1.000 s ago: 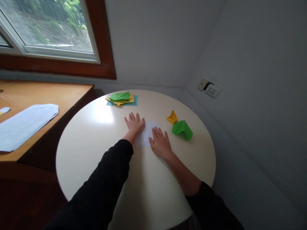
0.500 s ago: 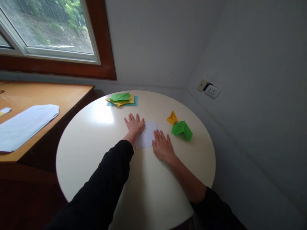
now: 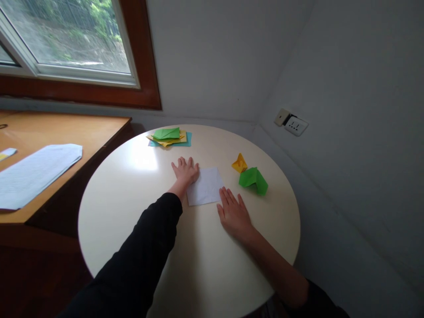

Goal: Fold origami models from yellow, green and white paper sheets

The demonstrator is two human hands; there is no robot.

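Presently logged: two bare hands, one sheet, round cream table (image 3: 132,212).
I note the left hand (image 3: 185,172) flat, fingers spread, pressing the left edge of the pale lilac square paper sheet (image 3: 206,187) near the table's middle; right hand (image 3: 233,213) flat, fingers spread, holding nothing, just beside the sheet's near right corner.

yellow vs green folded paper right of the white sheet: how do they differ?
Colour: the yellow folded paper is yellow-orange and the green folded paper is bright green. Size: the yellow one looks clearly smaller than the green one. Place: the yellow one lies farther from the person, while the green one lies nearer the right hand. Both rest folded on the round table, untouched by either hand.
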